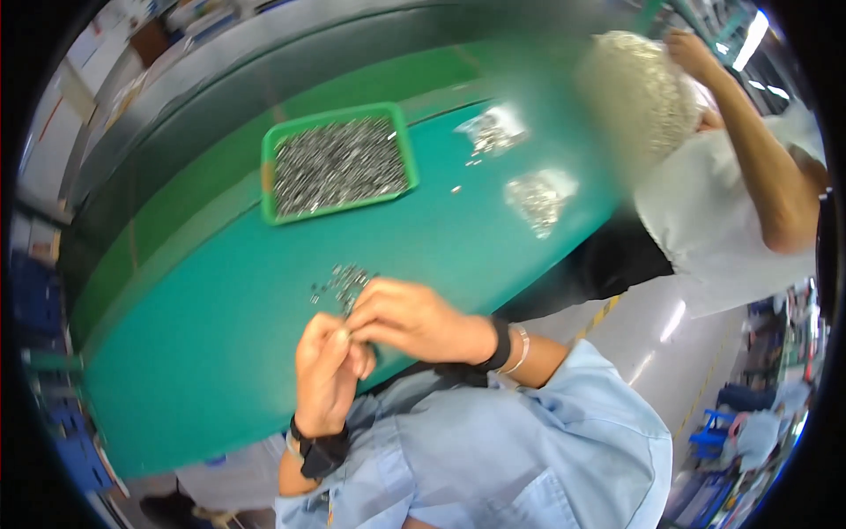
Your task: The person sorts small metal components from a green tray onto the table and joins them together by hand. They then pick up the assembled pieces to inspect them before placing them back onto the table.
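Observation:
Over the near edge of the green table, my left hand [323, 366] and my right hand [407, 323] meet at the fingertips. Both are closed in a pinch, and whatever sits between the fingers is too small or hidden to name. Just beyond my fingers lies a loose pile of small dark metallic parts [345, 280], partly covered by my right hand. Farther off, a green tray [405, 150] with an orange mark on its left side is filled with many similar small metallic parts [339, 166].
Two clear plastic bags of small shiny pieces, one farther back [493, 130] and one nearer [540, 201], lie on the green table [220, 326] toward the right. A few pieces are loose beside them. A co-worker in white [718, 212] sits close on my right, one arm raised.

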Action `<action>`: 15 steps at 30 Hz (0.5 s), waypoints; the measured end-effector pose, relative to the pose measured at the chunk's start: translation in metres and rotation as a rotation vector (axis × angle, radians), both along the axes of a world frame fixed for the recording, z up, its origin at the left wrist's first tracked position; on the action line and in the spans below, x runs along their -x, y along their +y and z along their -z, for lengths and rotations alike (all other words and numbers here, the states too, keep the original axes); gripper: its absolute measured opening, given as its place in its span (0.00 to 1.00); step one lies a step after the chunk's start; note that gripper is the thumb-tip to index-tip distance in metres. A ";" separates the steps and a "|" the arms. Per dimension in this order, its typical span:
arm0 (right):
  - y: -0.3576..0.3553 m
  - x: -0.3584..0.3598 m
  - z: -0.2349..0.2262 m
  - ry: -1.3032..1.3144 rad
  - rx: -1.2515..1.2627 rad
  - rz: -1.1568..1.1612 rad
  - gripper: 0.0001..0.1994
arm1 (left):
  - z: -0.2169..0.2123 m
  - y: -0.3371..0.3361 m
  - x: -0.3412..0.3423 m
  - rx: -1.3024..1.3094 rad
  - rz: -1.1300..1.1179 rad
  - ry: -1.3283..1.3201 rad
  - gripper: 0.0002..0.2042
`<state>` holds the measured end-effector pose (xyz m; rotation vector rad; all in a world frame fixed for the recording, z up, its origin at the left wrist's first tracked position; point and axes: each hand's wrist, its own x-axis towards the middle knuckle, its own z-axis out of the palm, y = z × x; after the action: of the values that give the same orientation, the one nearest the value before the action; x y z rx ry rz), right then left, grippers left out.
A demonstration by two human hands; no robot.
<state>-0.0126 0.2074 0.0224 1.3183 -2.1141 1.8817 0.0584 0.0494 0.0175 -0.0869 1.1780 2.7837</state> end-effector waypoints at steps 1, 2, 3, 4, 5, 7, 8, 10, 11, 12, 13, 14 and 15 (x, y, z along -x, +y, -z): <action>0.001 0.001 0.000 0.038 -0.065 0.039 0.06 | 0.000 -0.002 0.000 0.059 0.013 -0.037 0.07; 0.002 0.003 -0.002 0.091 -0.096 0.053 0.07 | 0.001 -0.003 0.001 0.119 0.018 -0.055 0.07; 0.002 0.003 -0.003 0.145 -0.124 0.066 0.08 | 0.001 -0.005 0.001 0.178 0.025 -0.077 0.07; 0.002 0.003 -0.003 0.123 -0.111 0.021 0.08 | 0.000 -0.006 0.000 0.187 -0.018 -0.106 0.07; 0.003 0.005 -0.004 0.167 -0.128 0.057 0.08 | -0.002 -0.005 0.003 0.236 0.000 -0.092 0.08; 0.001 0.004 -0.005 0.207 -0.140 0.078 0.09 | -0.004 -0.006 0.001 0.287 0.004 -0.087 0.08; 0.000 0.002 -0.005 0.176 -0.121 0.082 0.09 | -0.006 -0.006 0.000 0.219 0.000 -0.086 0.08; -0.002 -0.001 -0.005 0.115 -0.085 0.099 0.10 | -0.008 -0.006 -0.003 0.082 0.002 -0.078 0.09; -0.003 -0.002 -0.004 0.113 -0.084 0.092 0.10 | -0.007 -0.006 -0.004 0.083 -0.005 -0.080 0.09; -0.003 -0.003 -0.004 0.095 -0.069 0.084 0.10 | -0.005 -0.007 -0.005 -0.003 0.031 -0.067 0.09; -0.004 -0.004 -0.004 0.078 -0.055 0.076 0.10 | -0.002 -0.007 -0.006 -0.089 0.068 -0.053 0.09; -0.004 -0.005 -0.003 0.061 -0.042 0.068 0.10 | 0.000 -0.007 -0.007 -0.175 0.105 -0.038 0.09; -0.004 -0.006 -0.003 0.060 -0.042 0.066 0.10 | 0.001 -0.007 -0.007 -0.175 0.103 -0.038 0.09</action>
<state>-0.0070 0.2035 0.0256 1.2789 -2.1513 1.7593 0.0652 0.0427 0.0164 -0.0614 0.8986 2.7666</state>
